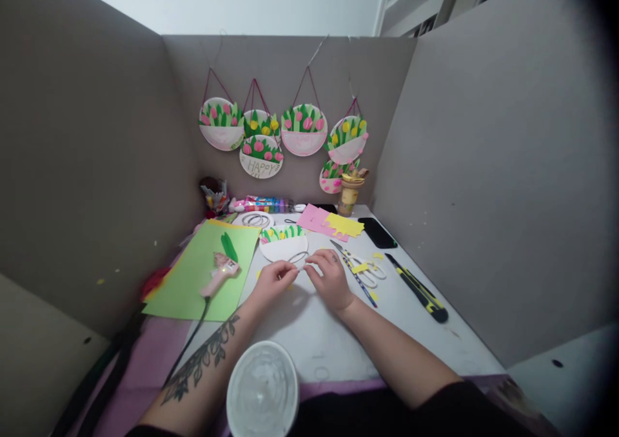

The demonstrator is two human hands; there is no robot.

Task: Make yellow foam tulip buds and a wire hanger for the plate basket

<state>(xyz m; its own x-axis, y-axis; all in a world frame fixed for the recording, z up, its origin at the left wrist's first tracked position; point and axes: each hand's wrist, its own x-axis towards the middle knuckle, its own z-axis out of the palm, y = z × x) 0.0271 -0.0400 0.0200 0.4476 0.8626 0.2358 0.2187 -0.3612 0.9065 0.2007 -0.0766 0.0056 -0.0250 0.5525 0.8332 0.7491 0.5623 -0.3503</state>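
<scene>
My left hand [279, 276] and my right hand [330, 276] meet over the middle of the table, both with fingers pinched together. Between the fingertips is a thin grey loop [298, 255], like cord or wire; a small pale bit shows where they meet, too small to name. Just beyond the hands lies a paper plate craft [280, 250], white in front with green paper leaves and small yellow and pink pieces behind. White-handled scissors [370, 269] and a blue patterned pencil [363, 289] lie to the right of my right hand.
A pink glue gun [220, 277] rests on green paper [193, 295] at left. Pink sheets [312, 218], a yellow sheet [349, 224], a phone [377, 233] and a utility knife [418, 289] lie at right. A round white lid [262, 385] stands near. Flower plates [304, 144] hang behind.
</scene>
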